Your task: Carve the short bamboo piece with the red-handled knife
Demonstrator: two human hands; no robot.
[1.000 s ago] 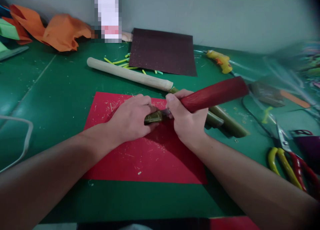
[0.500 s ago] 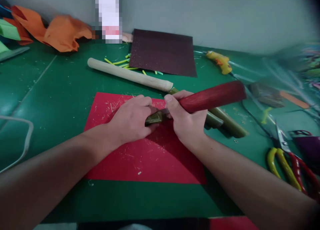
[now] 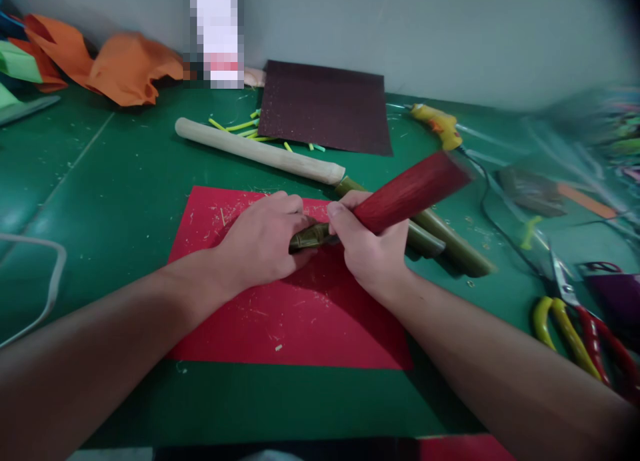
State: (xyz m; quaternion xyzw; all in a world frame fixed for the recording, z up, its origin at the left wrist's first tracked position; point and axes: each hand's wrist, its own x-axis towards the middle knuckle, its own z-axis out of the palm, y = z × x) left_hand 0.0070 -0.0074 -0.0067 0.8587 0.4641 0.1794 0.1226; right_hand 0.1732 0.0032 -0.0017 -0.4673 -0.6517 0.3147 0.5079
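My left hand (image 3: 265, 237) is closed around a short piece of green bamboo (image 3: 311, 237), low over a red sheet (image 3: 280, 321) sprinkled with pale shavings. My right hand (image 3: 373, 241) grips a knife by its thick red handle (image 3: 415, 191), which slants up to the right. Thumb and fingers of that hand sit close to the end of the bamboo piece, and they mostly hide the blade. Behind and right of the right hand lie two green bamboo tubes, a shorter one (image 3: 425, 239) and a longer one (image 3: 457, 244).
A pale peeled stick (image 3: 260, 151) lies beyond my hands, before a dark brown sheet (image 3: 325, 107) and yellow-green strips (image 3: 243, 125). A yellow glue gun (image 3: 437, 124) with its cord is at the back right. Scissors (image 3: 565, 287) and yellow-handled pliers (image 3: 565, 321) lie right. Orange cloth (image 3: 127, 67) sits back left.
The red handle has swung, its far end moving left and slightly up. My right hand has shifted a little left; my left hand and the bamboo piece stay nearly still.
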